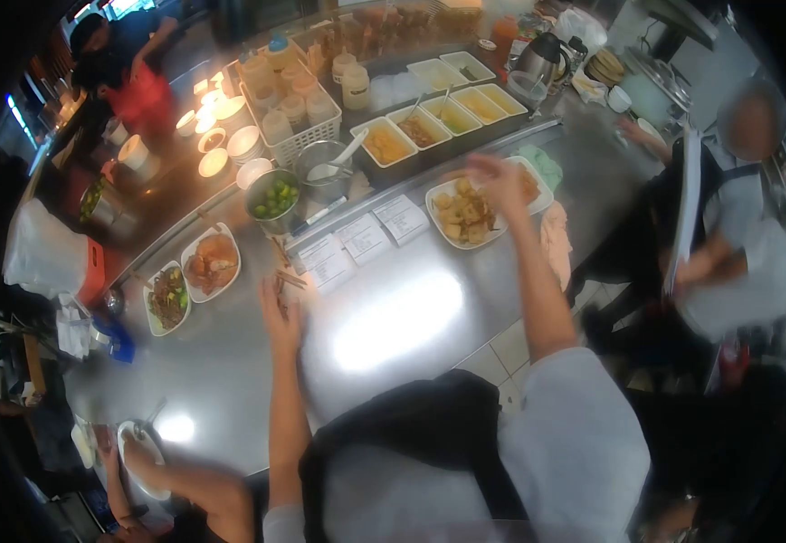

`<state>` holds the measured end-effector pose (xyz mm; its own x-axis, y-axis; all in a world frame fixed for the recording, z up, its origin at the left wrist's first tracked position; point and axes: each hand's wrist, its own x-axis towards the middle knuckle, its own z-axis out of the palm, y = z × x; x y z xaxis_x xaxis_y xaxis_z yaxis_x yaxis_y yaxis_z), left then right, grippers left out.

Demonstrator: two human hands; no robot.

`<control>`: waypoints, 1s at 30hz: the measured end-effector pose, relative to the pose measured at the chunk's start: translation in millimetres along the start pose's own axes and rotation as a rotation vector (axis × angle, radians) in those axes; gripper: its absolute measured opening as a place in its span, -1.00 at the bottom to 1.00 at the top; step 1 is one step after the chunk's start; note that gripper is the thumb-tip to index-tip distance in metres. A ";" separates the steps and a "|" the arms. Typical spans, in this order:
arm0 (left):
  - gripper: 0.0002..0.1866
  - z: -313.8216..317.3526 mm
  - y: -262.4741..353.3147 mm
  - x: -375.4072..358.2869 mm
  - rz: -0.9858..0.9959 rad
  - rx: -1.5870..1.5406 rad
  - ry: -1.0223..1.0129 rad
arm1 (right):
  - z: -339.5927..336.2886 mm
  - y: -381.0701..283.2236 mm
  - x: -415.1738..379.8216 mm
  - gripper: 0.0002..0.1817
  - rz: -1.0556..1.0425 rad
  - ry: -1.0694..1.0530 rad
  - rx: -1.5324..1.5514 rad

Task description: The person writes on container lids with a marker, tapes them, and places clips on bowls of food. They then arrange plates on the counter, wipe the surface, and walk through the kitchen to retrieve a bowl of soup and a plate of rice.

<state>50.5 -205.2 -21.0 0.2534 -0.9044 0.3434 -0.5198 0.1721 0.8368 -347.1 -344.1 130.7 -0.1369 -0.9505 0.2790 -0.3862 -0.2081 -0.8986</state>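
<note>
My left hand (281, 315) is low over the steel counter, its fingers curled at a small wooden piece (291, 280) that looks like a clothespin. Just beyond it, printed paper tickets (362, 237) lie in a row. My right hand (501, 186) reaches over a white dish (433, 223) of browned, chunky food. A second white dish (548, 195) with food is partly covered by that hand. Motion blurs the right fingers, so I cannot see whether they hold anything.
White bowls with meat and greens (168, 300) and orange-coloured food (213, 264) stand left. Behind are a pot of limes (275, 195), sauce trays (418, 127) and a bottle basket (300, 133). A co-worker (746, 253) stands right; another person's arms (180, 489) handle a plate lower left.
</note>
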 end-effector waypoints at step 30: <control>-0.43 -50.5 359.4 -28.6 0.468 -1.867 -0.721 | 37.2 12.0 -54.8 -0.79 -0.157 -0.425 -0.052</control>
<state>-102.4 -97.8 291.5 -0.1651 -0.5601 0.8118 0.9669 0.0706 0.2453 -310.3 -303.1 92.0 0.3096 -0.9210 0.2365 -0.4191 -0.3554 -0.8355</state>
